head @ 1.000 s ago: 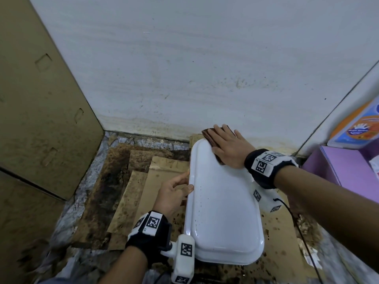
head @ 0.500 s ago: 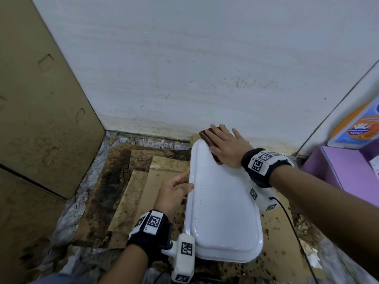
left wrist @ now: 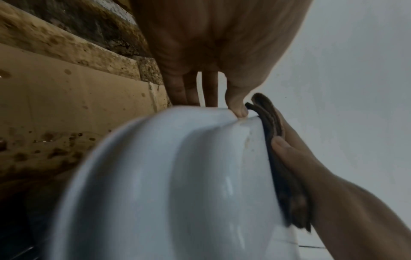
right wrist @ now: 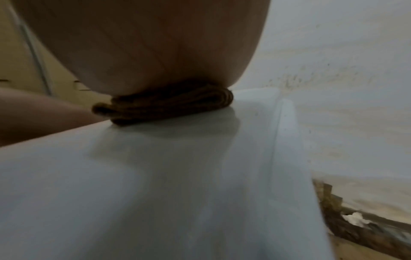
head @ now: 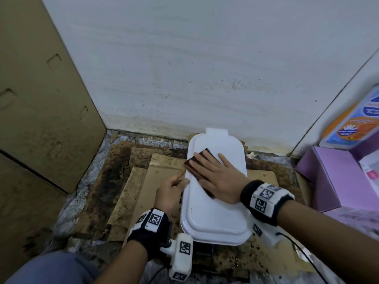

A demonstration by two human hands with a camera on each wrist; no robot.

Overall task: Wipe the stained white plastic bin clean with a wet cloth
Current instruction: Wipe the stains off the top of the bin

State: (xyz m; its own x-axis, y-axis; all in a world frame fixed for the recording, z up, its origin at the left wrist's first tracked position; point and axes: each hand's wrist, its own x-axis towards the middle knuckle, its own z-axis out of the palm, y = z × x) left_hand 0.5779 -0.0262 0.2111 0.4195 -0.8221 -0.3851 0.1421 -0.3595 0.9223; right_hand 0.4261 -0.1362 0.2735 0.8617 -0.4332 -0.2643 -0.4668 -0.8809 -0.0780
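Cloth [head: 198,165] moved from bin's [head: 215,214] far end toward frame centre. My right hand [head: 218,177] presses it flat, fingers straight; left hand [head: 169,190] grips bin's left rim.

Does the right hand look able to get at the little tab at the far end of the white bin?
Probably yes. The right hand presses the cloth flat mid-bin, and bare white surface runs to the tab.

From here I can read no text: the print on the orange-and-blue package [head: 352,124] at three o'clock is blurred.
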